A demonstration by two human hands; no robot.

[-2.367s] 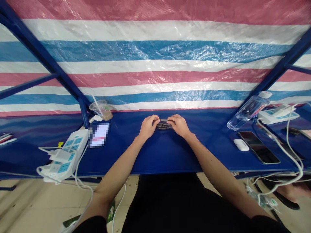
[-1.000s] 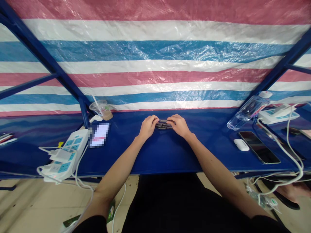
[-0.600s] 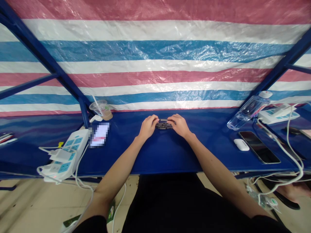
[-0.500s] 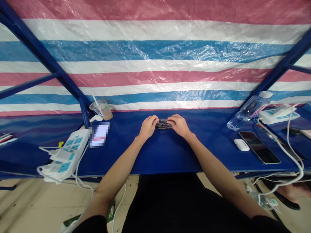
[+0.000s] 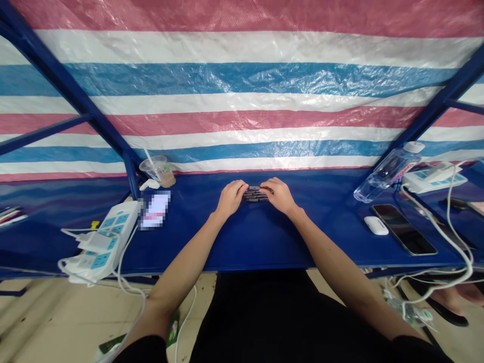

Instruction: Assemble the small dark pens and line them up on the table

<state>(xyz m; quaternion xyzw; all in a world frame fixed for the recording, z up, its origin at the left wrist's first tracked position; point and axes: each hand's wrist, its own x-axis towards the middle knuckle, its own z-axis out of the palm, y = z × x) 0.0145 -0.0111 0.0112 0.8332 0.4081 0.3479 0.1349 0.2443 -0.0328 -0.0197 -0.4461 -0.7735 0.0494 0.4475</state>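
Pinching stack of slim dark pieces (image 5: 257,194) between left hand (image 5: 231,197) and right hand (image 5: 280,195), hands close together, fingertips clamped on both ends. Stack sits mid-way on blue bench (image 5: 260,237). Step looks like squaring pieces; next move seemingly calls for even pressure from both sides.

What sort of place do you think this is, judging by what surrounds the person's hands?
It looks like a makeshift workstation, probably a temporary setup: a striped plastic tarpaulin hangs behind a blue metal-framed bench, and a power strip with trailing cables lies on the bench.
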